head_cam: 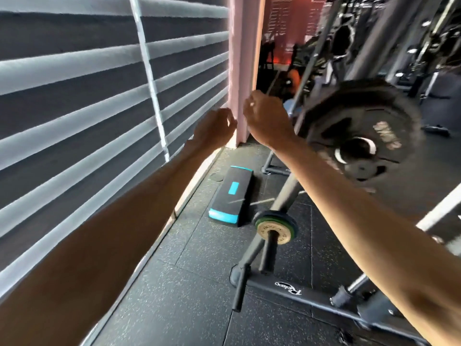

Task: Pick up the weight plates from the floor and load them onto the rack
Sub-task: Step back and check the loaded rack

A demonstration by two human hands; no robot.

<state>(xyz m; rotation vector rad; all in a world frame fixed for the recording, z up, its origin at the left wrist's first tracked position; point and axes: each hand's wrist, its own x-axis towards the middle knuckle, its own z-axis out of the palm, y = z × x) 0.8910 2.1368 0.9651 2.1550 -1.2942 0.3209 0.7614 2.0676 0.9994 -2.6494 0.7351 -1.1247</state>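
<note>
Both my arms stretch forward in the air. My left hand (215, 128) and my right hand (263, 116) hang side by side with loosely curled fingers, and neither holds anything. Just right of my right hand, large black weight plates (366, 131) sit on a peg of the grey plate rack (294, 293). Lower on the rack, small gold and green plates (274, 227) sit on another peg. A bare peg (239, 293) sticks out near the rack's base. I see no plate lying on the floor.
A window with striped blinds (87, 108) runs along the left. A pink pillar (245, 58) stands ahead. A black and teal step platform (230, 196) lies on the speckled rubber floor (179, 283). Gym machines (399, 46) fill the back right.
</note>
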